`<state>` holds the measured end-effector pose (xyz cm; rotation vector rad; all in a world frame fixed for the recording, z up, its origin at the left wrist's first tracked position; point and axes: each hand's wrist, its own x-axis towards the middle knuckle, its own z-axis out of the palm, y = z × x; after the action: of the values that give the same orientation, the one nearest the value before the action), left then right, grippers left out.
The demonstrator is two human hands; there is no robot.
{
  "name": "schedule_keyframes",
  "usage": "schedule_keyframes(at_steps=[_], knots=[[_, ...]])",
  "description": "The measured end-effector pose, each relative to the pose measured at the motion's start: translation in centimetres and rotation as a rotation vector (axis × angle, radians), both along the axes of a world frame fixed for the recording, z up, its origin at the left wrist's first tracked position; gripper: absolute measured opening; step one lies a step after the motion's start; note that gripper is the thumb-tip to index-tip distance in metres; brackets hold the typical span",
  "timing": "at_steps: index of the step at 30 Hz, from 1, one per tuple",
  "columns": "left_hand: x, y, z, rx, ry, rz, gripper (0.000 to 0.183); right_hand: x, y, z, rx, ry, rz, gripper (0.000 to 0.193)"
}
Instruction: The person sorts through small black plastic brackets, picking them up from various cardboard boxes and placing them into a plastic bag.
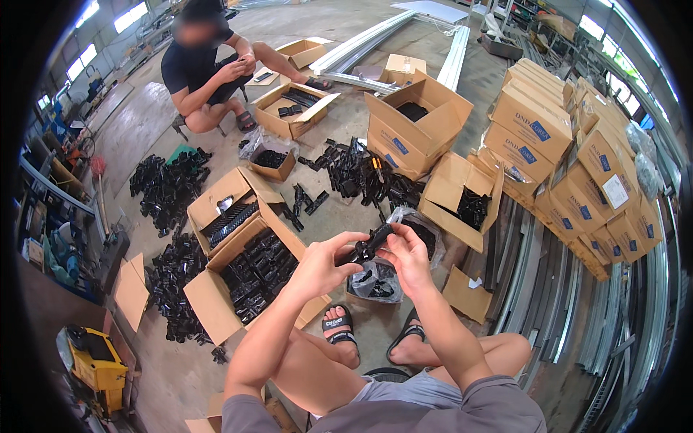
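Between my two hands is a black plastic fitting [368,247], roughly tube-shaped, held above the floor in front of my knees. My left hand [323,264] has thumb and fingers closed round its left end. At the other end, the fingertips of my right hand [409,261] pinch it. Fingers cover parts of both ends. Just below my hands is a clear plastic bag [377,280] with small black pieces inside, set in a small box. Left of my left forearm stands an open cardboard box [209,297] filled with neatly packed black fittings.
Loose black fittings lie in heaps at left [173,278] and ahead [354,173]. More open cartons [440,195] stand around. A co-worker [198,79] sits at far left, hands together. Stacked closed cartons [530,123] and long metal profiles [534,289] line the right; a yellow case [101,368] is lower left.
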<state>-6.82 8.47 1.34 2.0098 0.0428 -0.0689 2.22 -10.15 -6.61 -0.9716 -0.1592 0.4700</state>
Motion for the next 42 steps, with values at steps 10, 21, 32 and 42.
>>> schedule_keyframes(at_steps=[10, 21, 32, 42], knots=[[0.0, 1.4, -2.0, -0.599, 0.151, 0.044, 0.059, 1.6, 0.7, -2.3, -0.112, -0.024, -0.038, 0.036], [0.2, 2.5, -1.2, -0.859, 0.147, 0.180, 0.066, 1.1, -1.8, -27.7, -1.730, -0.357, 0.471, 0.027], [0.8, 3.1, -1.7, -0.833, 0.182, 0.209, 0.062, -0.5, 0.2, -27.7, -1.832, -0.552, 0.645, 0.028], [1.3, 2.1, -1.8, -0.812, 0.169, 0.182, 0.061, 0.9, -2.0, -28.4, -1.757, -0.640, 0.623, 0.019]])
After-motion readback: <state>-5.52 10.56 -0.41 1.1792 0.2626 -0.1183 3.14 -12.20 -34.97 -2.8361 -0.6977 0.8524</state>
